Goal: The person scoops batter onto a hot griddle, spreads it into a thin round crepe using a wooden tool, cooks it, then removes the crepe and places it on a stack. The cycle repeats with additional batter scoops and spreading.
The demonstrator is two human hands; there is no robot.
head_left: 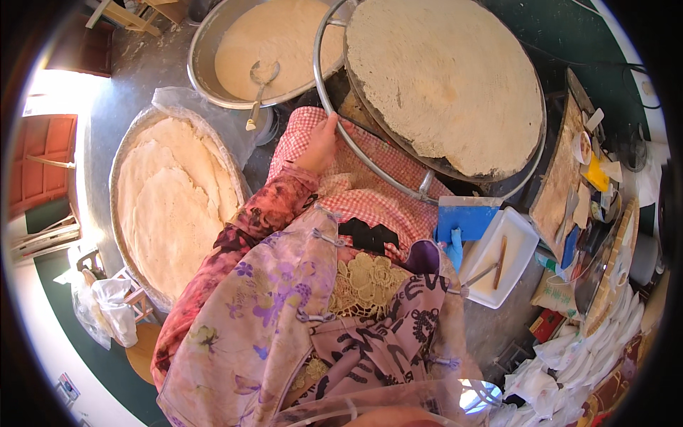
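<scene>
My left hand [318, 144], its fingers closed on the curved metal ring [345, 148], reaches up past my checked apron. The ring runs around a large round griddle [441, 78] with a pale, dry-looking coating and darker crumbly edge. Just left of it, a wide metal basin [206, 67] holds beige batter with a metal ladle [257, 99] in it. A large round tub [126, 178] of pale dough stands left of my arm. My right hand is not in view.
Right of my body sit a blue flat board [469, 208], a blue glove [453, 250] and a white tray [517, 263] with stick-like tools. A cluttered wooden bench [555, 185] and bags [555, 373] line the right. Red doors [43, 156] stand far left.
</scene>
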